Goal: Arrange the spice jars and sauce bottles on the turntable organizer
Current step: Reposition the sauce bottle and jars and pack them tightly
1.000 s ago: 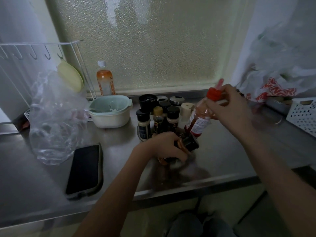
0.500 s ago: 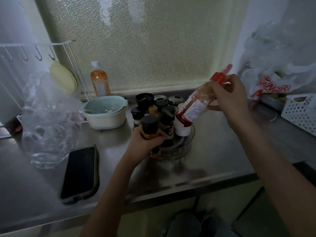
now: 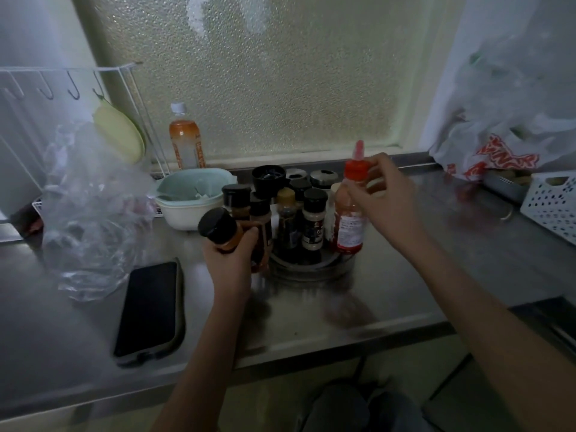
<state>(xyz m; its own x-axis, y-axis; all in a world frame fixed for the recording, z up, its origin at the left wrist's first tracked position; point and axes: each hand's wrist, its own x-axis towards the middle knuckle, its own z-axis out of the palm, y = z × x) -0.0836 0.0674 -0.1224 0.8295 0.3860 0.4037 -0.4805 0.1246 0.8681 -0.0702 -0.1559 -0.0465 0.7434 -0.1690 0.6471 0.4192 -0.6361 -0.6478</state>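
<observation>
sauce bottle (image 3: 350, 213) upright on turntable (image 3: 311, 269), right hand (image 3: 386, 194) pinching its cap; left hand (image 3: 232, 260) grips spice jar (image 3: 223, 230).

Steel counter (image 3: 405, 275) carries turntable (image 3: 311, 271), phone (image 3: 149, 310), bowl (image 3: 187, 198), clear plastic bag (image 3: 90, 219), white basket (image 3: 551, 204).

At the centre of the frame we find the turntable (image 3: 311, 271) on the surface (image 3: 405, 275), crowded with jars (image 3: 314, 219). The sauce bottle (image 3: 350, 213) stands at its right edge, under the right hand (image 3: 385, 194). Just left of the turntable, the left hand (image 3: 229, 260) holds a tilted jar (image 3: 221, 229). Behind that sits a bowl (image 3: 187, 194), with a drink bottle (image 3: 186, 141) further back. A phone (image 3: 149, 310) lies lower left, a plastic bag (image 3: 90, 219) above it. A basket (image 3: 553, 204) sits far right.
</observation>
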